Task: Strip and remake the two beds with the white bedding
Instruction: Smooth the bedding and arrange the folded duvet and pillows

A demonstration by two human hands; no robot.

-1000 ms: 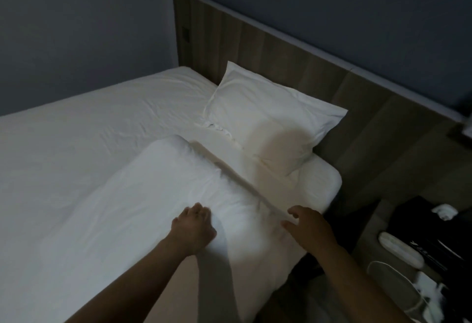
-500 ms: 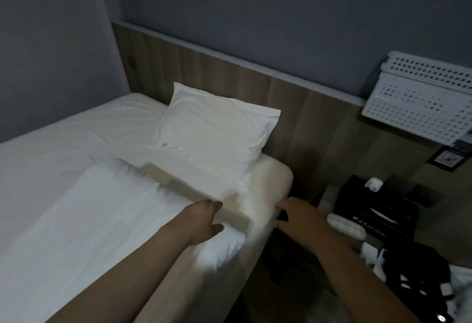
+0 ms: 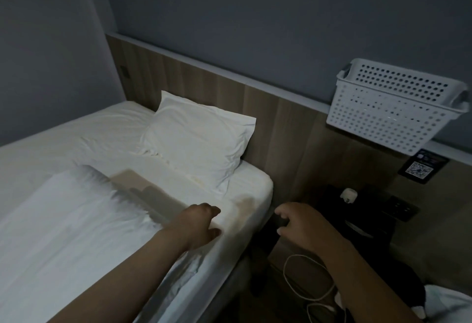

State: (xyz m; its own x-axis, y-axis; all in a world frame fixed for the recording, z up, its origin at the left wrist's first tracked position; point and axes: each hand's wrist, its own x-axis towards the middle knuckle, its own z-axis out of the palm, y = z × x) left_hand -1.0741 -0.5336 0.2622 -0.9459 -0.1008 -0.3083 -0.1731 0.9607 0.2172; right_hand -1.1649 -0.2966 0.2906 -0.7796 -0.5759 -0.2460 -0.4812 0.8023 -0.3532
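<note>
Head view.
Bed (image 3: 76, 131): white sheet fitted; pillow (image 3: 199, 141) against headboard (image 3: 281, 123); duvet (image 3: 63, 233) lying below, apart from pillow.
Left hand (image 3: 201, 225): at duvet's top corner, fingers bent; whether it grips cannot be told.
Right hand (image 3: 304, 225): beside bed edge, fingers loosely curled, holding nothing.
Basket (image 3: 393, 108): white, on wall.

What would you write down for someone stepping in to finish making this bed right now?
Left hand rests on the bed's near edge by the top corner of the duvet, fingers bent; a grip cannot be confirmed.
Right hand hangs beside the bed, holding nothing.
Pillow lies at the head, by the headboard; fitted sheet is on.
Done: sheet, pillow, duvet laid.
Left: probably straighten the duvet's top edge; the second bed is not clearly in view.
</note>
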